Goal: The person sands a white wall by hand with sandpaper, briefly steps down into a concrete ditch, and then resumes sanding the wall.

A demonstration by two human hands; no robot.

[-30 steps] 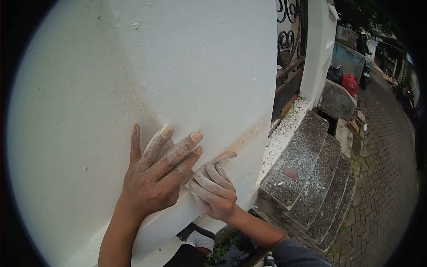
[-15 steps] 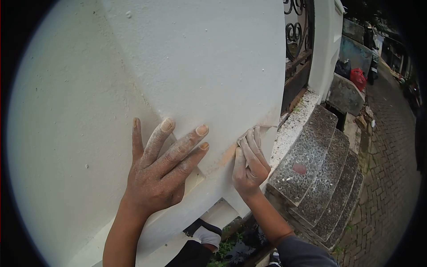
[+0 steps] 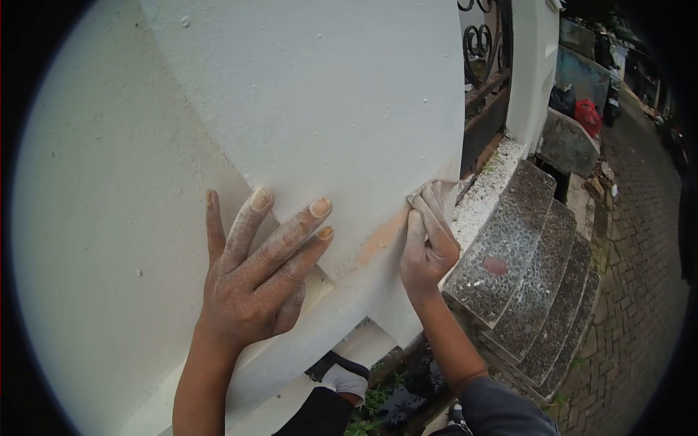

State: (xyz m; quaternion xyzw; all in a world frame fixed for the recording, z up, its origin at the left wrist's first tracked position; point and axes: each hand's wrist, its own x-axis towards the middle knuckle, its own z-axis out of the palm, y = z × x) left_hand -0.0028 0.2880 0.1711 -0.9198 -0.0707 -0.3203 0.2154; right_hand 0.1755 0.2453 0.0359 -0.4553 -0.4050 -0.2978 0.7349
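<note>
My left hand (image 3: 251,280), coated in pale dust, rests with fingers spread against the white wall (image 3: 342,94), by a corner edge in its surface. Farther right, my right hand (image 3: 432,243) has its dusty fingers pinched around a thin, folded piece of sandpaper (image 3: 452,183), pressed to the lower edge of the wall. Most of the sandpaper is hidden behind the fingers. A bare orange-tan patch (image 3: 382,238) shows in the paint between the two hands, just left of the right one.
Speckled stone steps (image 3: 502,269) rise at the right, below a dark metal gate (image 3: 486,109). A foot in a sandal (image 3: 342,374) stands on a ledge beside a plant-filled gutter (image 3: 396,403). Beyond are a red bag (image 3: 587,116) and a paved lane (image 3: 632,291).
My right hand has slid up and to the right along the wall's edge with the sandpaper, uncovering more of the tan patch. My left hand stays spread on the wall; the view has shifted slightly.
</note>
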